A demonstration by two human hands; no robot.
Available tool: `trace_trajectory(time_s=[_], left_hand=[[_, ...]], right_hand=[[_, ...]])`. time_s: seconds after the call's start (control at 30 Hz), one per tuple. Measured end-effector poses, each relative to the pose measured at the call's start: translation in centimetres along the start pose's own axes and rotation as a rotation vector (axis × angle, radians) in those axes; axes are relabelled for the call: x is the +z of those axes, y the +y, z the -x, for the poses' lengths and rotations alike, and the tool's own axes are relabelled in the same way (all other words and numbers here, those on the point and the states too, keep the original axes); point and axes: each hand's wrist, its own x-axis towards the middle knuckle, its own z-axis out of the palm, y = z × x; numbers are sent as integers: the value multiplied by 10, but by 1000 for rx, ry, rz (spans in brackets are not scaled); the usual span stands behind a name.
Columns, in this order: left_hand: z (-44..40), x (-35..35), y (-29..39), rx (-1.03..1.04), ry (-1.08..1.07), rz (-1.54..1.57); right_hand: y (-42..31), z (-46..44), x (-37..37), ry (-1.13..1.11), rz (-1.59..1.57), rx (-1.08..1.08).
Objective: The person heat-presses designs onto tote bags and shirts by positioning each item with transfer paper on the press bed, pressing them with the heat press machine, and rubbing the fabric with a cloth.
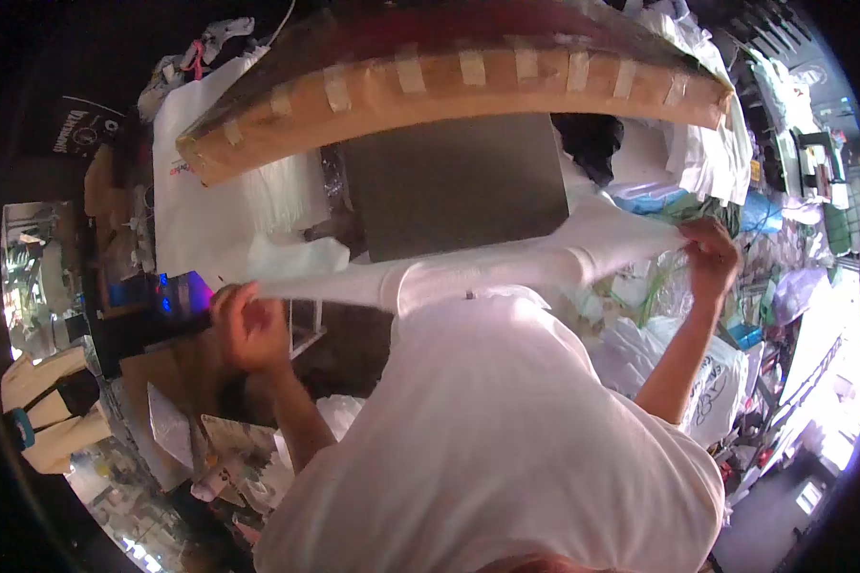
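Note:
A white cloth garment (pixel 487 269) is stretched sideways between my two hands, in front of my chest. My left hand (pixel 250 325) pinches one end of it at the left. Over at the right, my right hand (pixel 713 256) grips the other end, a little higher in the view. Just beyond the middle of the cloth lies a flat dark grey board (pixel 457 186), whose near edge meets the cloth in the view. The cloth's lower part overlaps my white shirt, and where one stops is hard to tell.
A long padded edge with tape strips (pixel 449 78) arches across the far side. White fabric (pixel 210 205) lies at the left, black cloth (pixel 592 143) beyond the board. Plastic bags (pixel 702 382) crowd the right, and cardboard (pixel 172 382) stands at the lower left.

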Motion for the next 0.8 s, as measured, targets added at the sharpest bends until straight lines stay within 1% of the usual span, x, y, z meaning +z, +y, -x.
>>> trace_trajectory(time_s=[0.03,0.07,0.13,0.17,0.2,0.23,0.3,0.37,0.43,0.5,0.53,0.57,0.63,0.67,0.7,0.73,0.77,0.8], left_hand=[[-1,-14,2,-10,-7,3],[-7,-24,3,-10,-11,3],[-24,-44,3,145,117,36],[-37,-52,7,144,121,32],[-53,-57,11,215,193,17],[-69,-61,13,289,267,0],[-96,-64,12,258,261,-83],[-130,-55,20,299,233,-32],[-158,-55,17,326,245,-47],[-185,-63,33,329,261,-71],[-195,-66,39,333,269,-96],[-199,-64,47,329,277,-99],[-201,-54,63,166,390,271],[-200,-55,58,117,387,201],[-194,-55,55,116,385,200],[-183,-55,52,15,328,187],[-174,-52,48,-85,266,173],[-164,-47,41,-126,202,285]], right_hand=[[-9,5,-11,9,-87,4],[-14,8,-26,13,-57,-26],[-24,0,-44,17,-33,-64],[-31,-9,-49,36,-4,-194],[-39,-20,-53,54,23,-326],[-49,-29,-54,113,106,-341],[-70,-54,-53,189,318,-177],[-83,-89,-48,165,519,-203],[-115,-115,-37,237,780,-387],[-131,-133,-44,285,899,-383],[-145,-135,-41,363,854,-296],[-132,-146,-63,292,873,-568],[-129,-153,-63,382,856,-657],[-129,-155,-62,411,850,-684],[-128,-152,-59,385,820,-629],[-126,-149,-56,358,791,-571],[-119,-146,-52,355,791,-564],[-114,-141,-43,327,723,-528]])
